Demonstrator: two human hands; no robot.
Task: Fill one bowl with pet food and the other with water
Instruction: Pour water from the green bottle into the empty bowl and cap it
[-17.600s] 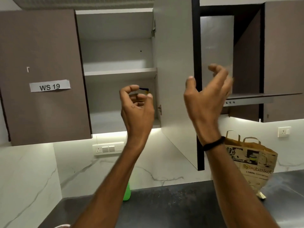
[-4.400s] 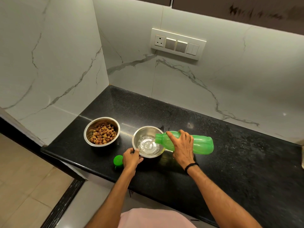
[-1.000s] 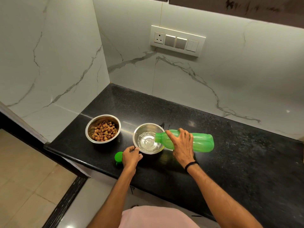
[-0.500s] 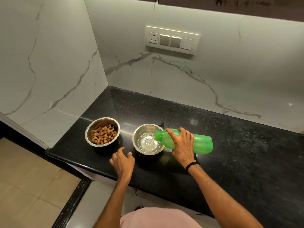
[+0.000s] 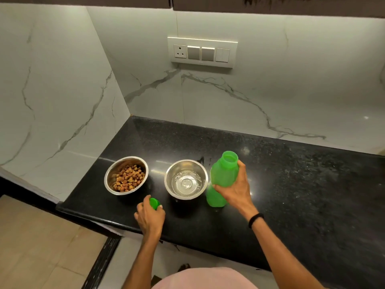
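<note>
Two steel bowls stand side by side on the black counter. The left bowl holds brown pet food pieces. The right bowl holds clear water. My right hand grips a green plastic bottle, upright and uncapped, just right of the water bowl with its base on or near the counter. My left hand closes its fingers on the green bottle cap near the counter's front edge, in front of the gap between the bowls.
White marble walls close off the counter's left side and back. A switch panel sits on the back wall. The counter's front edge runs just below my left hand, with tiled floor beyond it at the lower left.
The bottle has swung from lying tilted over the water bowl to upright beside it. My left hand moved onto the green cap and closed on it.
</note>
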